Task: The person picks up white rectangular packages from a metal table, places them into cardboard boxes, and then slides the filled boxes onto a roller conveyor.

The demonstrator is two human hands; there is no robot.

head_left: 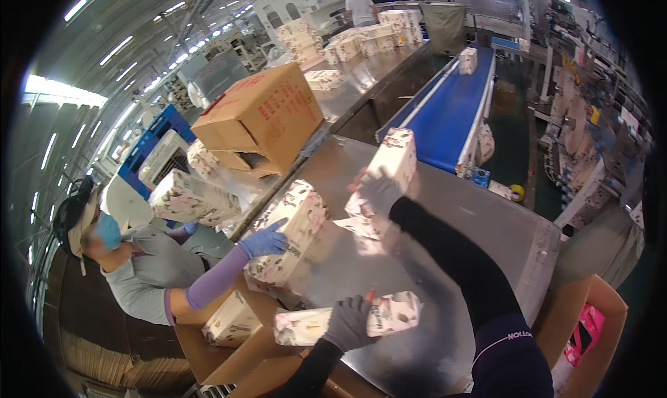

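My left hand (349, 323), in a grey glove, grips a long white patterned package (396, 313) lying flat near the front of the shiny metal table (486, 224). My right hand (379, 193), also grey-gloved with a black sleeve, holds a second white patterned package (389, 172) raised above the table's middle. Across from me on the left, a co-worker's blue-gloved hand (264, 241) rests on another patterned package (292, 234) at the table's left edge.
A brown cardboard box (260, 116) sits tilted on the far left of the table. An open carton (233, 321) with packages stands below the left edge. A blue conveyor belt (448, 113) carries a package. Several packages are stacked at the far end, near another person.
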